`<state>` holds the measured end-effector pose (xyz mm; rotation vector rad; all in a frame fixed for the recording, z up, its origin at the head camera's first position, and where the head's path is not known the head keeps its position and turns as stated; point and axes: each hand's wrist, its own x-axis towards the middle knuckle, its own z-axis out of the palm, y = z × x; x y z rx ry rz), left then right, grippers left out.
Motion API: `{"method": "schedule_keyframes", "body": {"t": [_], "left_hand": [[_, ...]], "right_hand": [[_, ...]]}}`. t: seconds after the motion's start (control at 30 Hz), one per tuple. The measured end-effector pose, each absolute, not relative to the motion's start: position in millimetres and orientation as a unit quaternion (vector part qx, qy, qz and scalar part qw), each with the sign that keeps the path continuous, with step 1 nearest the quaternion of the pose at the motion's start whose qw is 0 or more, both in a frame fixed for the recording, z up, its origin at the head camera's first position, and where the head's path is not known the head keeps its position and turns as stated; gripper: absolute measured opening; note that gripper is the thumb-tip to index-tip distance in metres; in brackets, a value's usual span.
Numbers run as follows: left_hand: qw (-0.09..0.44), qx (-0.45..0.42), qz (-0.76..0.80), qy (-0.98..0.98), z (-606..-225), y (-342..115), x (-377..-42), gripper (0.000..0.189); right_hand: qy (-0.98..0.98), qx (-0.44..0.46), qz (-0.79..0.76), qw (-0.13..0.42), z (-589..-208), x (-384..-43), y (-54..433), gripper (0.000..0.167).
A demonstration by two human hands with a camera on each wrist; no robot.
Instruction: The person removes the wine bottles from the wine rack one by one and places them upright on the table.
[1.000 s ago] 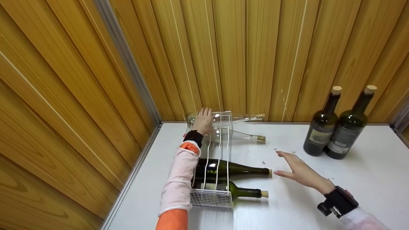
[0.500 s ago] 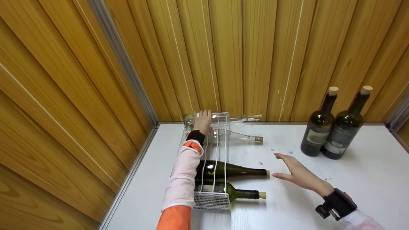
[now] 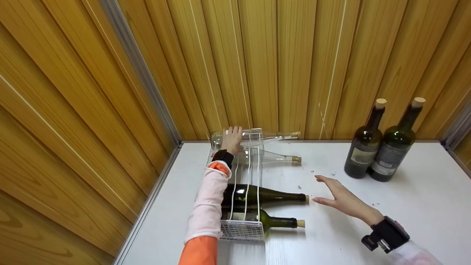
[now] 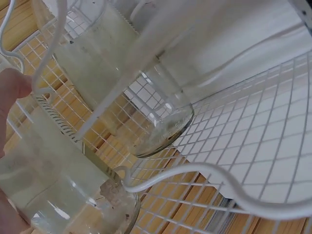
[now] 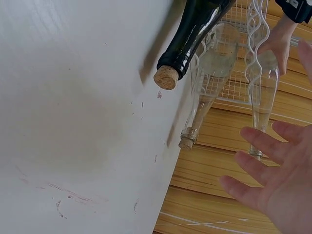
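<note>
My left hand [image 3: 232, 140] grips the body of a clear glass bottle [image 4: 58, 170] lying on top of the far end of a white wire rack [image 3: 243, 231]. Its corked neck points right. Just below it a second clear bottle [image 3: 276, 157] lies in the rack, its base seen in the left wrist view against the mesh. Two dark green wine bottles [image 3: 278, 195] lie in the near end, necks also to the right. My right hand [image 3: 344, 198] hovers over the table right of those corks, fingers spread, holding nothing.
Two dark wine bottles [image 3: 364, 152] with corks stand upright at the back right of the white table [image 3: 312, 246]. Wood-patterned panels [image 3: 294, 66] rise behind the table and along its left side. Small reddish specks lie on the tabletop.
The head view has shifted slightly, so everything sits a little further left. My left hand keeps its grip on the clear bottle; the right hand stays in place.
</note>
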<state>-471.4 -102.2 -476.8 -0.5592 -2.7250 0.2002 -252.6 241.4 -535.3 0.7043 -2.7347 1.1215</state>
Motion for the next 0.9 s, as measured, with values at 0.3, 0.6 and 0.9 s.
{"method": "schedule_keyframes", "body": {"t": [0.3, 0.6, 0.9], "left_hand": [[0.232, -0.258, 0.056, -0.936, -470.3, -120.8, -466.7, 0.085], [0.247, -0.248, -0.016, -0.937, -448.2, -107.1, -448.7, 0.09], [0.284, -0.246, -0.1, -0.922, -441.4, -72.6, -432.8, 0.077]], "right_hand": [[-0.894, 0.223, 0.386, 0.043, -528.2, -258.2, 246.3, 0.073], [-0.875, 0.213, 0.433, 0.041, -518.5, -264.8, 248.8, 0.067], [-0.859, 0.22, 0.46, 0.056, -512.7, -267.8, 250.6, 0.059]]}}
